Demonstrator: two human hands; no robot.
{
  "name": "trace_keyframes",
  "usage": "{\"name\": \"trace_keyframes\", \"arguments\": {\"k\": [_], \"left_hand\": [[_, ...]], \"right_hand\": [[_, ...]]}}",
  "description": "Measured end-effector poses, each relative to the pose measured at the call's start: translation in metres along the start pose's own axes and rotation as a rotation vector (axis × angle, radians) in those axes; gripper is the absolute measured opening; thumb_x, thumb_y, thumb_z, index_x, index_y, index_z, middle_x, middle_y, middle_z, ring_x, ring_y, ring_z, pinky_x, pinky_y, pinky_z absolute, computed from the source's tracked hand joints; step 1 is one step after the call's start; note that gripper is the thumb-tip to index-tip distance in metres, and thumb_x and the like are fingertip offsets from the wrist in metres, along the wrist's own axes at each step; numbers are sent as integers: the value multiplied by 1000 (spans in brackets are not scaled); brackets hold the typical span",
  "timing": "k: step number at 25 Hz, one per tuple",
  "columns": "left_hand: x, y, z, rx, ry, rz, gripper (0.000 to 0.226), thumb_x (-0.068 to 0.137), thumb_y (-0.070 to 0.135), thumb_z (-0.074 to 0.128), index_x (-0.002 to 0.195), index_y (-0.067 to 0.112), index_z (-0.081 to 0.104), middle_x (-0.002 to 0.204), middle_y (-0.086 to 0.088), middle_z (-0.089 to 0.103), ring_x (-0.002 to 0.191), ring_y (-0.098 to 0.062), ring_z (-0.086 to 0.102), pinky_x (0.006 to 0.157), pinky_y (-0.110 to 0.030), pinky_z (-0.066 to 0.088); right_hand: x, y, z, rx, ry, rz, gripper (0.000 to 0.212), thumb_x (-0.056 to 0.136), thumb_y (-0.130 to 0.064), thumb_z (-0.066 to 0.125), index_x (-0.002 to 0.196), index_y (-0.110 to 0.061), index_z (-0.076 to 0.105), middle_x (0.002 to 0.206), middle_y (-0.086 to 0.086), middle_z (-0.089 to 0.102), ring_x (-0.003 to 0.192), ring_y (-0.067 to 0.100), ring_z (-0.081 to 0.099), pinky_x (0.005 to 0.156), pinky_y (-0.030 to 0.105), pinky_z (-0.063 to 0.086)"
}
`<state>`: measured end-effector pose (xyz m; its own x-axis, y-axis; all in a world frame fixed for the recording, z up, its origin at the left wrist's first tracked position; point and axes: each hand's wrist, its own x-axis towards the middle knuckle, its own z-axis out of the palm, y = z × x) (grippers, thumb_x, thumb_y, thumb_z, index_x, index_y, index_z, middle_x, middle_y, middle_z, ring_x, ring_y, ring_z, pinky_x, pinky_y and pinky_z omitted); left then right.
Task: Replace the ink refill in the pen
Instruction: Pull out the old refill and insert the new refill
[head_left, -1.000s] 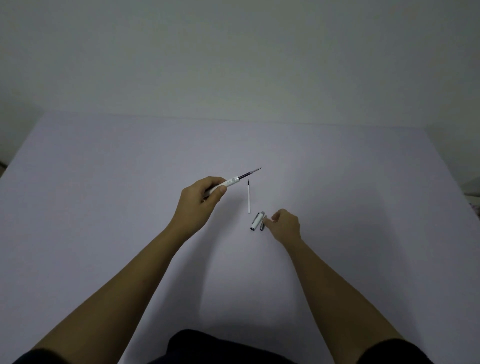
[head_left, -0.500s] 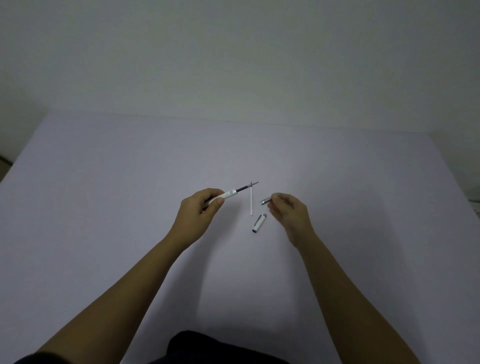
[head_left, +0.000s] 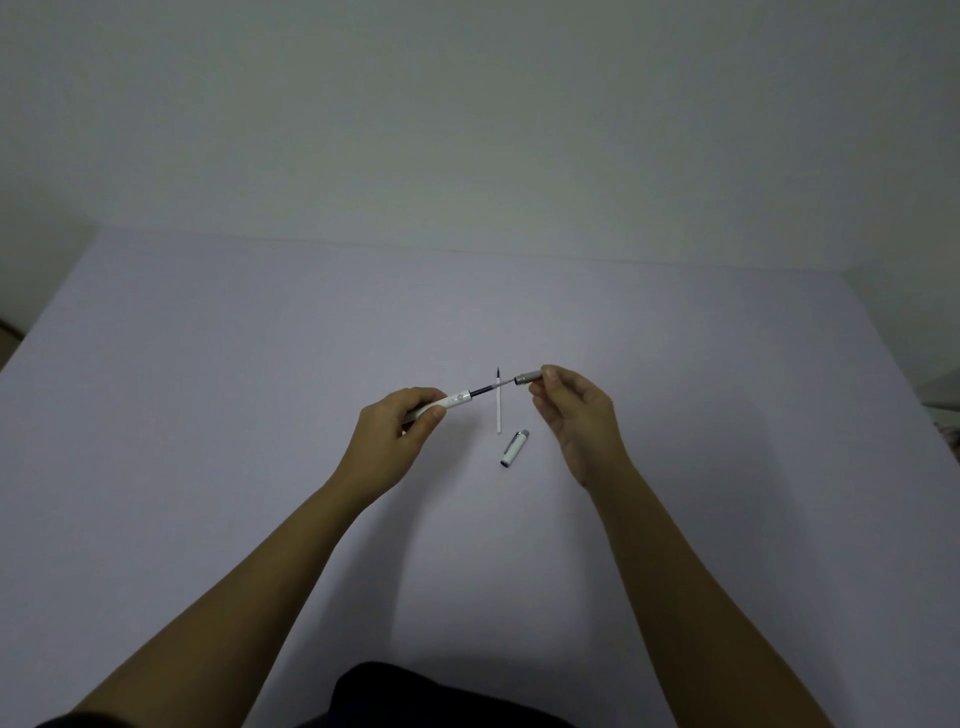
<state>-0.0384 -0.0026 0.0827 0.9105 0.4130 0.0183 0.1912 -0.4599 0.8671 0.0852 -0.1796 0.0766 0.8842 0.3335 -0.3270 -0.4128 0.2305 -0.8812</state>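
Both hands up over the pale lilac table (head_left: 208, 415), pen parts nose to nose!

Head view: the left hand (head_left: 392, 439) grips the white plastic pen barrel (head_left: 449, 402), a dark ink refill (head_left: 485, 388) poking out toward the right. The right hand (head_left: 576, 410) pinches the grey metal tip section (head_left: 525, 377), its open end just at the refill's point. On the table lie a thin white spare refill (head_left: 499, 408) and, near it, a white pen cap with silver end (head_left: 514, 448).
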Motion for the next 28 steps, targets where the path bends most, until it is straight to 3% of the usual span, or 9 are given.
{"name": "trace_keyframes", "arguments": {"k": [7,13,17,22,28], "left_hand": [[0,4,-1,27,-18,41,16,91,22,56,102,17,66,76,14,58,65,3,50,58,-3,38],[1,9,-4,49,-51,62,14,91,22,55,101,22,66,78,16,60,67,-3,52,59,-4,38],[3,11,-9,11,-101,18,15,92,24,54,99,23,67,77,8,63,63,-10,50,57,-12,37],[6,15,-20,-58,-213,-16,19,93,28,52,84,28,69,53,19,54,49,-3,37,46,-9,30],[8,22,-20,23,-174,114,14,89,20,60,99,22,69,76,14,63,64,0,51,57,-5,37]], "right_hand": [[-5,-1,4,-57,-60,-37,11,90,-10,58,87,-16,67,80,-4,73,77,4,70,69,13,54],[-12,-1,8,-158,-140,-69,13,89,-13,61,84,-23,68,78,-8,76,80,7,71,70,14,54],[-13,-9,0,-321,-228,-154,13,85,-13,65,83,-25,68,83,-9,76,88,10,71,79,22,55],[-15,-20,-9,-459,-372,-278,24,83,-2,65,82,-26,67,94,-12,75,96,9,70,79,14,51],[-18,-16,0,-570,-363,-363,25,83,-7,66,82,-31,67,91,-9,73,91,10,71,79,13,50]]}}
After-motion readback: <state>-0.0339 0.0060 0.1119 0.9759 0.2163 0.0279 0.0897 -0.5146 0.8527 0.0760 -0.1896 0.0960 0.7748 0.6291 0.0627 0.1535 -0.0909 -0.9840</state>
